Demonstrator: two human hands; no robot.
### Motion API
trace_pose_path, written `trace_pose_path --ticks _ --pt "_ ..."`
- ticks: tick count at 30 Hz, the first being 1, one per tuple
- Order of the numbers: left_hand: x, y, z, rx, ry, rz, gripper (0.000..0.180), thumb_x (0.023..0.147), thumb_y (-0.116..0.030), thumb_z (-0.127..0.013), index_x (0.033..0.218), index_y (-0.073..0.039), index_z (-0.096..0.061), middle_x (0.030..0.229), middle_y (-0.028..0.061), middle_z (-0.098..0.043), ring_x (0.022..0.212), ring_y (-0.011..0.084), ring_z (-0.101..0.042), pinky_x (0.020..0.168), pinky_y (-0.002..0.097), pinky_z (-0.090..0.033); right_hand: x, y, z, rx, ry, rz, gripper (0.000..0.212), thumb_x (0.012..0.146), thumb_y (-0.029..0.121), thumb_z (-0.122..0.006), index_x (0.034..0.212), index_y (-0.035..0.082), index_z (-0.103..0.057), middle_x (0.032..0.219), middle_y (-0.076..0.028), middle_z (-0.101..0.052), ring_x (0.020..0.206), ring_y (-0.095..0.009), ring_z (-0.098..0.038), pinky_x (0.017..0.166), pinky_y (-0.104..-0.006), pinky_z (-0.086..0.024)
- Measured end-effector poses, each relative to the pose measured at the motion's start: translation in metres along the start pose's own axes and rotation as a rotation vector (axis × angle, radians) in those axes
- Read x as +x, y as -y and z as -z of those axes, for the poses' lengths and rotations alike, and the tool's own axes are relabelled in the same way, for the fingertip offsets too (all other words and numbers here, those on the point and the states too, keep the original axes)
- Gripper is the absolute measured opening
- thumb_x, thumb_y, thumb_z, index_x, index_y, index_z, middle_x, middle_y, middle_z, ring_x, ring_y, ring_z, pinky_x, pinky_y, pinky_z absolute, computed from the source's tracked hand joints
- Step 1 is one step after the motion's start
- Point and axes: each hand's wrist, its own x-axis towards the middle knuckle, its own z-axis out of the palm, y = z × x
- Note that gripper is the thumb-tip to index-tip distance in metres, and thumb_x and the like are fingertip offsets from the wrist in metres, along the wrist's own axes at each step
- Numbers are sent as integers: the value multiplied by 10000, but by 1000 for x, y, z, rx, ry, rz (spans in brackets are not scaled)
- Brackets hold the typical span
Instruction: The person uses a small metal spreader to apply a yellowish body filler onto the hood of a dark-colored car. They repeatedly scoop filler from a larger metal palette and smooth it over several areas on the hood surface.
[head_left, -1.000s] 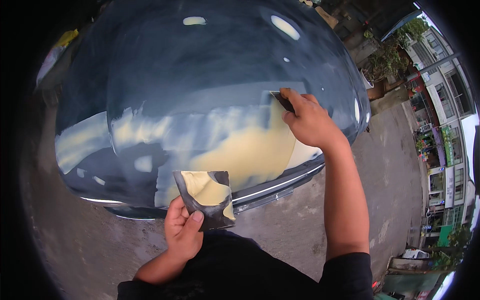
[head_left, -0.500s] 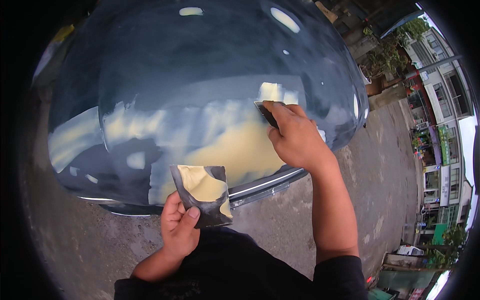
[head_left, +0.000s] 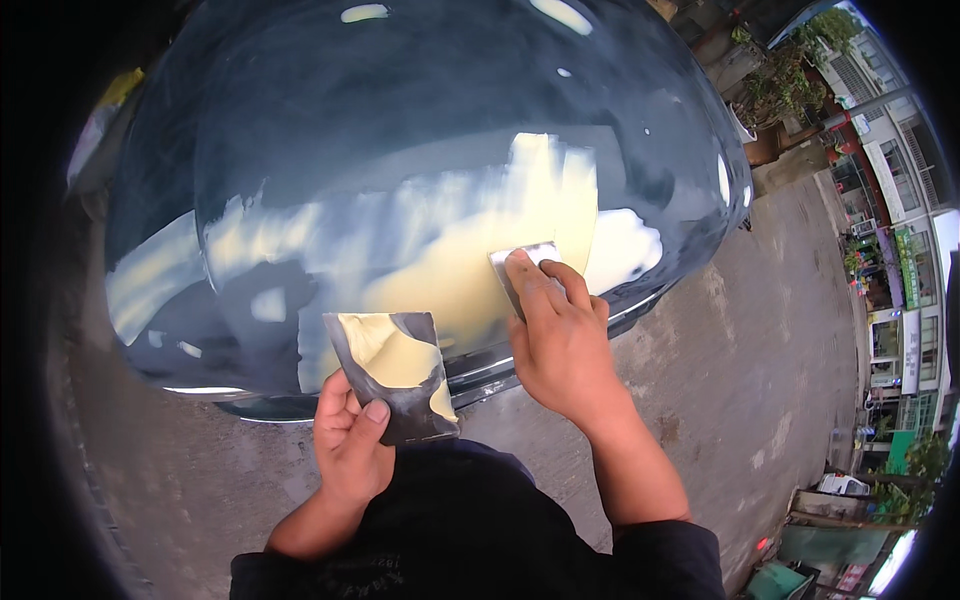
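My left hand grips the lower left corner of a dark square putty board. Cream-coloured putty lies thick on its upper side. With its fingers laid over the back, my right hand holds a flat putty spreader whose edge touches the car panel. The dark grey, rounded panel bears a wide, streaky cream layer of filler. Fresh streaks run above the spreader. A paler white patch shows to the right of them.
Below the panel runs a dark lower trim with a bright line. Grey concrete ground surrounds the car. Leafy plants and buildings stand at the far right. A white vehicle is farther off.
My right hand has drawn the spreader down over the panel, leaving a longer cream band above it. My left hand still holds the board in nearly the same place.
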Motion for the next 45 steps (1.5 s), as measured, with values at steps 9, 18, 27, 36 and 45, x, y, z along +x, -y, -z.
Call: trace_pose_path --ticks 9,18,27,36,45 --pt "-9 -6 3 56 -43 22 561 982 6 -560 1511 31 -374 1453 200 -570 1350 280 -558 1167 440 -412 -47 1 -49 -36 -175 46 632 824 53 -694 1437 9 -550 1476 -122 -591 1314 -364 -521 961 -482 -403" --pt "-13 -11 6 57 -66 59 528 983 4 -571 1485 18 -410 1439 181 -582 1329 266 -571 1155 421 -425 -87 -7 -105 -51 -313 101 576 810 51 -718 1378 37 -622 1445 -100 -623 1285 -327 -547 922 -457 -401" --pt "-15 -9 -2 -9 -117 138 516 982 23 -577 1477 -5 -436 1406 164 -620 1308 252 -589 1141 431 -435 -115 2 -112 71 -261 31 569 843 75 -723 1397 40 -601 1474 -116 -601 1318 -342 -534 958 -494 -407" --pt "-6 -3 -35 -148 -105 177 521 984 19 -555 1489 -20 -430 1421 154 -596 1318 245 -582 1145 417 -444 -109 23 -33 1106 -122 333 659 921 128 -722 1528 76 -472 1520 -114 -570 1431 -367 -460 1169 -482 -365" --pt "6 -22 -24 -81 30 5 534 959 28 -546 1480 -5 -432 1438 163 -585 1339 269 -571 1165 435 -429 9 -48 18 53 -168 -114 624 910 119 -631 1507 31 -474 1464 -143 -591 1369 -376 -482 1057 -534 -377"
